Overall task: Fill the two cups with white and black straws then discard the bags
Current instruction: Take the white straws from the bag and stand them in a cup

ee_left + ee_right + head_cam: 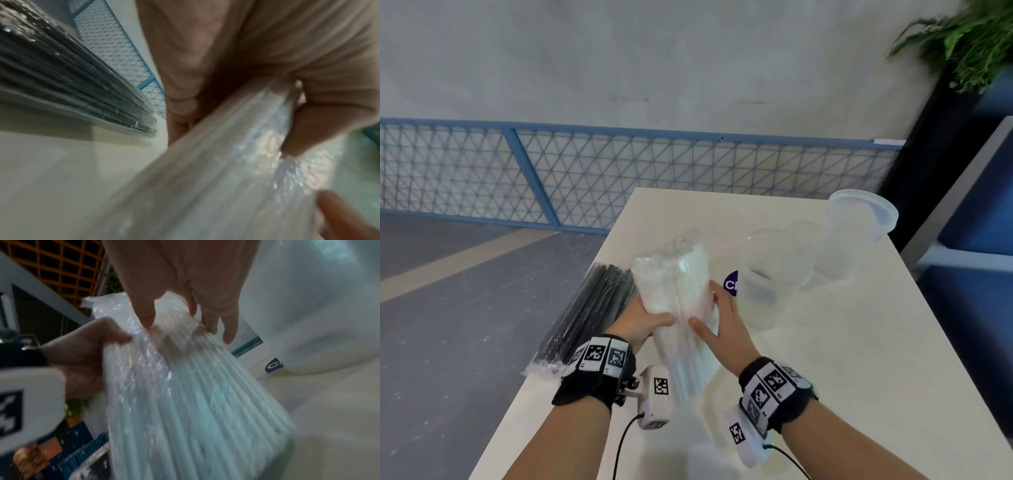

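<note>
Bag of white straws held up off the table, tilted, lower end toward the near edge, upper end leaning toward the far side. Left hand gripping its left side, thumb wrapped over the front of the plastic; right hand against its right side with fingers fairly straight, thumb pressing the front, fingertips digging into the wrapper in the right wrist view. Bag of black straws lying flat along the left edge, just beside the left hand, its near end overhanging the edge slightly. Near cup, clear plastic, standing right of the white bag toward the middle of the table, nothing seen inside. Far cup, also clear, near the far right corner, tilted or blurred, contents hard to judge. Round dark blue sticker on the tabletop between bag and near cup, white letters starting "C", rest hidden. Open tabletop along the right edge and near the near edge. Beyond the far edge, blue mesh fence; green plant past the far right corner.
</note>
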Motion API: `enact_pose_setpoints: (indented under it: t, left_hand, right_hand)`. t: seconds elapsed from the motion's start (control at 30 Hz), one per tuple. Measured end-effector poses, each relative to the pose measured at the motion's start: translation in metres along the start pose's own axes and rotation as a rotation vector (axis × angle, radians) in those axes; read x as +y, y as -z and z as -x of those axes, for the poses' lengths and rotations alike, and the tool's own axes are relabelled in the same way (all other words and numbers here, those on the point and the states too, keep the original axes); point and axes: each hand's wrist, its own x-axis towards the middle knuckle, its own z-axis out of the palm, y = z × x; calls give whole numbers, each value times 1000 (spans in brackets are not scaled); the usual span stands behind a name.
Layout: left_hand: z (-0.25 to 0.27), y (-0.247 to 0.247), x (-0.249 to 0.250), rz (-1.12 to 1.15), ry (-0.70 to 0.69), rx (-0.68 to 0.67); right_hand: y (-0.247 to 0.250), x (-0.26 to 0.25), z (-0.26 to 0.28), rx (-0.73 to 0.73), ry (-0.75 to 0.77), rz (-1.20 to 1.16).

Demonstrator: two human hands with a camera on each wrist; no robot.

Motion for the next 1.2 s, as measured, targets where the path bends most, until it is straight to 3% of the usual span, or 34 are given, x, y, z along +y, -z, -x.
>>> enact_pose_setpoints:
  t: [0.13,0.27,0.33,0.47,0.57,0.73,0.87,1.03,1.2]
  left_hand:
    - [6,7,-5,-4,-49,-75]
    - [10,-3,-2,-5,-145,23]
    - [11,-10,3,-59,-184,72]
    - [9,-18,10,-173,-198,21]
    - [5,-27,12,-210,-197,-20]
    - [5,-42,14,-263,-191,-49]
    - [-2,-45,5,-282,-181,-24]
    - [-12,-44,1,-316,-164,-13]
    - [-13,-42,-1,-296,-141,-20]
  right_hand:
    - [9,-8,-1,-23,-35,-129]
    - [15,-12,1,19,-18,-84]
    - [20,-16,0,128,-24,-127]
    - [39,-32,-3,403,-3,-289]
    - [55,-34,-4,503,-26,-365]
    - [69,-31,-2,331,-177,-455]
    - [80,-35,3,226,-168,-567]
    - [91,-49,7,223,-142,-729]
    - [99,-49,8,135,-152,-660]
